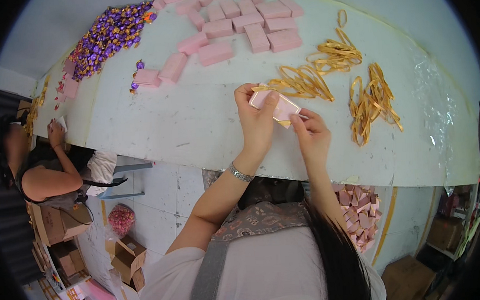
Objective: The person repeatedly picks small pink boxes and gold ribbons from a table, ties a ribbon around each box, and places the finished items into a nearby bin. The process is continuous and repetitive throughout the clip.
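Note:
My left hand [258,116] holds a small pink box [284,105] with a gold border line on its face, thumb across the top. A gold ribbon [264,88] crosses the box's upper left corner, and more gold shows at the lower right corner. There my right hand [313,126] pinches the corner between thumb and fingers. Just beyond the box lies a pile of gold ribbon loops [307,81]. Farther back are another ribbon pile [337,55] and a single loop [342,18]. To the right of my right hand is a larger ribbon bundle [372,106].
Pink boxes [247,21] stand across the far side of the white table [161,121]. Purple and gold wrapped candies [110,36] are heaped at far left. A co-worker [48,176] sits at the left. Clear plastic [435,103] lies right; pink boxes [359,215] fill a spot below the edge.

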Action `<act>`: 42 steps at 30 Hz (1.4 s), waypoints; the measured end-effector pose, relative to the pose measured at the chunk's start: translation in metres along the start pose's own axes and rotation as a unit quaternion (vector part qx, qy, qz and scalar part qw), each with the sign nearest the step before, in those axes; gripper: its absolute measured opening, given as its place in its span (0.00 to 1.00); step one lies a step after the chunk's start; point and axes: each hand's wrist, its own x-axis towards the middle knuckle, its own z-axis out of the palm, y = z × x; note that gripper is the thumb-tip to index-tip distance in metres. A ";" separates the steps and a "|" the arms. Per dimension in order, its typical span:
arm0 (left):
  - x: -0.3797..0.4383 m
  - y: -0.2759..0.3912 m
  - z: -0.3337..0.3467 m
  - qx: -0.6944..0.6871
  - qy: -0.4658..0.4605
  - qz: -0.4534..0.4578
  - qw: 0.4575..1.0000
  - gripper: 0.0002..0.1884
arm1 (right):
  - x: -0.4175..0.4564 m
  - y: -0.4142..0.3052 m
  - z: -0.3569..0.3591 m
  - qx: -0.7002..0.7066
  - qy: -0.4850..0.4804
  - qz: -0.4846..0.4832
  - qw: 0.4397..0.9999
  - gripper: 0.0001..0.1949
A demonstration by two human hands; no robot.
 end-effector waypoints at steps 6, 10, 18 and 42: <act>0.004 0.030 0.000 0.178 -0.427 -0.121 0.878 0.20 | -0.015 0.000 -0.069 0.263 -0.160 0.103 0.946 0.24; 0.148 0.061 -0.082 0.671 -0.130 0.298 0.666 0.26 | -0.042 0.003 -0.207 0.047 -0.314 0.183 0.931 0.13; 0.119 0.017 -0.118 0.839 -0.027 0.215 0.500 0.26 | 0.064 0.001 -0.080 -0.228 -0.068 -0.010 0.971 0.12; -0.008 0.017 -0.020 0.173 -0.141 -0.055 0.973 0.23 | 0.029 -0.025 -0.009 0.033 -0.181 -0.001 0.983 0.08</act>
